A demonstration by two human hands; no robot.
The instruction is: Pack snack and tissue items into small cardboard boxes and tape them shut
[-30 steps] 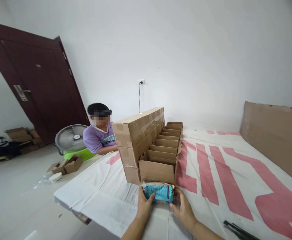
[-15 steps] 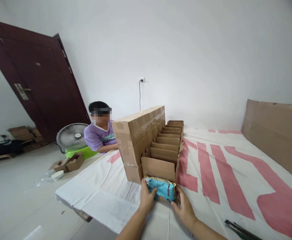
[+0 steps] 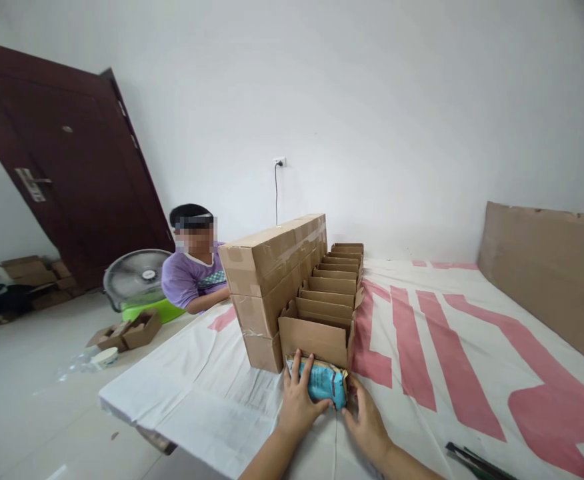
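A blue packet (image 3: 326, 385) lies on the white and red sheet (image 3: 422, 347) right in front of the nearest open cardboard box (image 3: 313, 339). My left hand (image 3: 298, 400) is wrapped over the packet's left end, fingers curled on top. My right hand (image 3: 367, 417) grips its right end from the side. Behind the near box runs a row of several open small boxes (image 3: 335, 277). To their left stands a stack of long closed cartons (image 3: 267, 280).
Another person in a purple shirt (image 3: 192, 277) sits at the far left of the table. On the floor are a fan (image 3: 135, 277), a green tub (image 3: 155, 310) and small open boxes (image 3: 127, 333). A cardboard sheet (image 3: 547, 267) leans at the right. Dark tools (image 3: 477, 460) lie at bottom right.
My left hand has slid further over the top of the packet, covering more of it. The packet stays against the nearest box. The view has shifted slightly.
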